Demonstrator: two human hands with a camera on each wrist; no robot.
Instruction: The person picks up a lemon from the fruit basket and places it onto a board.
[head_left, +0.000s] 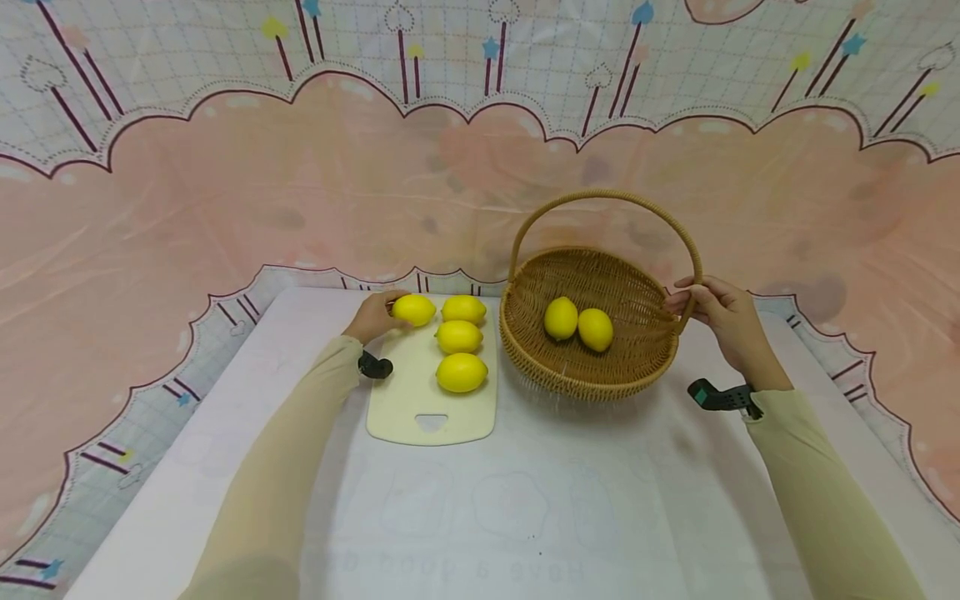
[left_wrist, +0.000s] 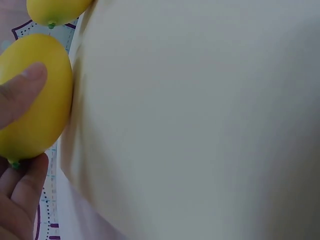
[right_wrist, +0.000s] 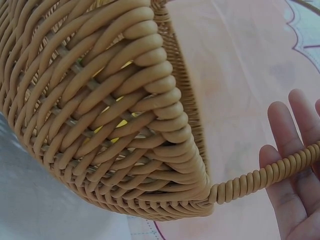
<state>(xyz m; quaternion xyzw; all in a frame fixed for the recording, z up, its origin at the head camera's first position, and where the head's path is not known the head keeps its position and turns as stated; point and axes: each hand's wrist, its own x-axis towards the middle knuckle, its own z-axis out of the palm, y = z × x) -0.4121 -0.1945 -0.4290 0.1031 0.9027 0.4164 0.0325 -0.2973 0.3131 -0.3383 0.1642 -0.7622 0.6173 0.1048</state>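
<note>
Beside the wicker basket (head_left: 585,387), on its left, a cream cutting board (head_left: 403,392) bears three lemons (head_left: 459,337) in a column along the edge nearer the basket, while farther from the basket, at the board's far end, the left hand (head_left: 371,318) grips a fourth lemon (head_left: 415,310) between thumb and fingers. At the basket's right side, the right hand (head_left: 735,321) holds its arched handle (head_left: 606,194), fingers passing behind it. Inside the basket, two yellow lemons (head_left: 561,319) lie side by side.
</note>
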